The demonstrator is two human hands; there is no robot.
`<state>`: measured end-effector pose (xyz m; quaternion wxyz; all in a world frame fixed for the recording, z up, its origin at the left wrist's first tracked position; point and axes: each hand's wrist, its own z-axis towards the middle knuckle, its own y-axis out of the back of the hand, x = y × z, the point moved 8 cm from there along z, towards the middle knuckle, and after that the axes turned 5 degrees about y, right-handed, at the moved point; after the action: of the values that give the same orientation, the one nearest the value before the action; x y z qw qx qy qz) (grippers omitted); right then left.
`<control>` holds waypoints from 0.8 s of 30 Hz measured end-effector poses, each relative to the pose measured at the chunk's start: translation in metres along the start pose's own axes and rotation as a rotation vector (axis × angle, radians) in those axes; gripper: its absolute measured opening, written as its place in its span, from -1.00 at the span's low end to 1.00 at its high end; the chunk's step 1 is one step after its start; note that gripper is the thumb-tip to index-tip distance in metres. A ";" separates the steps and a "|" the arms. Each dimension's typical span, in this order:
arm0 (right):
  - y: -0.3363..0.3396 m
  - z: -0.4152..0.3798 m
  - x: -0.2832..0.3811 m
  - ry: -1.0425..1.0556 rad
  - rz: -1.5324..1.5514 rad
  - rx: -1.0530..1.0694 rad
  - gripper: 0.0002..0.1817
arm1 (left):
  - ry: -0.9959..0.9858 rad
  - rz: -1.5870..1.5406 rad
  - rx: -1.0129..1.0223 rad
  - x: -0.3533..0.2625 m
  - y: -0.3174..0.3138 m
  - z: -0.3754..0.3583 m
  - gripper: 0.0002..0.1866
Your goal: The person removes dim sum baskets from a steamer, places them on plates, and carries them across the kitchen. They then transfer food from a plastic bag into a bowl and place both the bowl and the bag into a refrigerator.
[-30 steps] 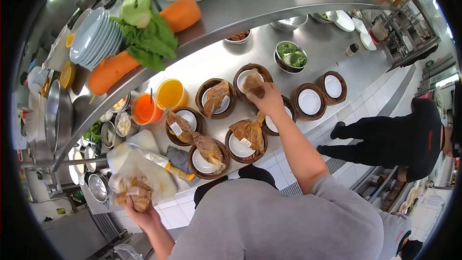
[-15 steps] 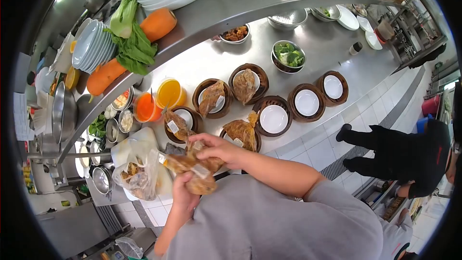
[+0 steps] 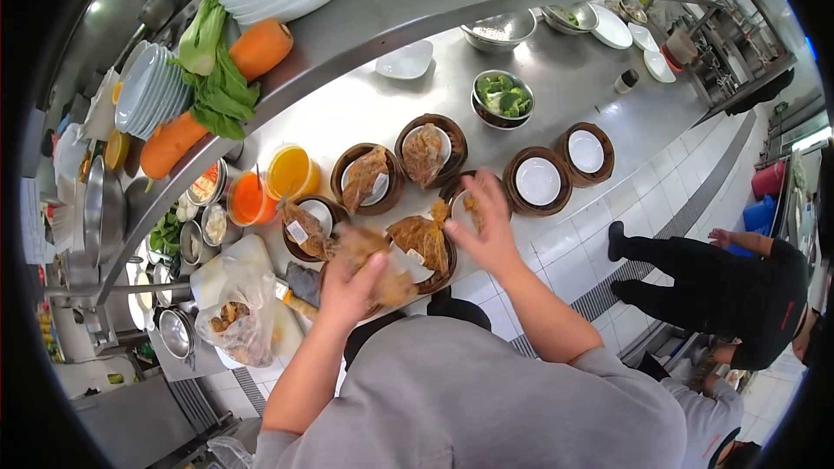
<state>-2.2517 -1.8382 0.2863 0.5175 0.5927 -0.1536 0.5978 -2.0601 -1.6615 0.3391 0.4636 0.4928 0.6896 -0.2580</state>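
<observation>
My left hand [image 3: 349,288] grips a clear plastic bag of brown food [image 3: 382,271], smeared by motion, above the nearest steamer baskets. My right hand [image 3: 488,230] has its thumb and fingers spread over a dark round steamer basket with a white bowl. Partly hidden by that hand, another brown food bag [image 3: 470,211] lies in the bowl. Between my hands, a tied bag of brown food [image 3: 419,241] rests in a steamer basket. More bags sit in the left basket [image 3: 303,230], the back-left basket [image 3: 363,181] and the back-middle basket [image 3: 423,156].
Two baskets at right hold white bowls [image 3: 538,181] [image 3: 585,153]. Orange [image 3: 249,200] and yellow [image 3: 293,172] liquids stand in tubs. A larger food bag [image 3: 239,317] lies on the cutting board [image 3: 287,330] beside a yellow-handled tool [image 3: 294,299]. A person in black [image 3: 738,287] stands at right.
My hands have parted, each with a food bag at first. The right hand moved right and opened over a bowl. A white dish now shows where a metal bowl of brown food stood.
</observation>
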 end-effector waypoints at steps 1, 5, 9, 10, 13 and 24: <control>-0.002 -0.002 0.041 0.172 0.163 0.059 -0.18 | -0.007 0.173 0.075 -0.012 -0.021 0.008 -0.39; -0.024 -0.011 0.042 -0.135 0.882 -0.004 -0.14 | -0.265 0.092 0.344 -0.045 -0.086 0.021 -0.05; 0.052 0.005 -0.027 -0.240 0.565 -0.387 -0.30 | -0.364 0.464 0.154 -0.048 -0.046 -0.002 -0.01; 0.074 0.010 -0.053 -0.193 0.537 -0.500 -0.34 | -0.397 0.500 0.129 -0.044 -0.027 -0.009 -0.05; 0.108 0.027 -0.126 -0.039 0.048 -0.512 -0.35 | -0.393 0.512 -0.147 -0.021 0.059 -0.037 -0.32; -0.132 0.033 0.147 0.192 0.235 0.169 -0.63 | 0.146 1.135 -0.934 0.163 0.353 -0.215 -0.76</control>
<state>-2.0930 -1.7456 0.3653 0.4047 0.5521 -0.1210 0.7189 -1.8320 -1.2803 0.3230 0.6403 0.5411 0.3955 0.3753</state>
